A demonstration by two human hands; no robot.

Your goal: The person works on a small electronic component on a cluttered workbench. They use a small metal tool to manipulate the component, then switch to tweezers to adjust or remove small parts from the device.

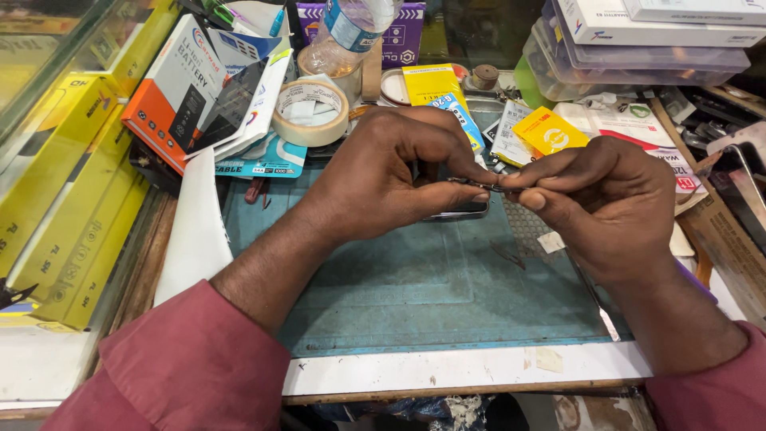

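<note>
Hands meet above a blue work mat (pixel 431 287): left hand (pixel 391 172) and right hand (pixel 606 199) pinch a small metal part (pixel 479 185) between fingertips, over a phone (pixel 459 211) lying flat. Work appears mid-course; the part is not yet set down.

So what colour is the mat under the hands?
Teal blue-green, the mat shows best in the head view.

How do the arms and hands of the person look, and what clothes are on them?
Both arms wear loose dull-red sleeves, pushed up so the forearms are bare. The left hand and the right hand are bare: no gloves. No ring, watch or bracelet shows.
</note>
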